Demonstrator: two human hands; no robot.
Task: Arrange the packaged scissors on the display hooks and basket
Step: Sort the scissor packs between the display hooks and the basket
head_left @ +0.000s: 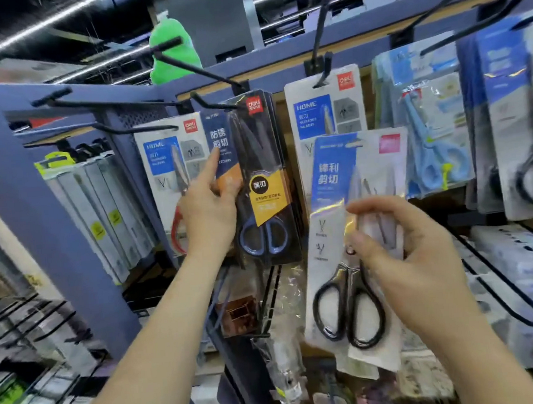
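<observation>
Packs, two: black pack (264,170), left hand (209,217); white pack (326,245), right hand (415,254).

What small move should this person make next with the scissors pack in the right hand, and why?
Probably lift the white pack up to a hook: the right hand pinches it below the hanging rows, on no hook, while the left hand holds the dark pack that already hangs.

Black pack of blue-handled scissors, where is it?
Head view, centre: the black pack of blue-handled scissors sits at a black hook, held by the left hand, left of the white pack of black-handled scissors in the right hand.
</observation>
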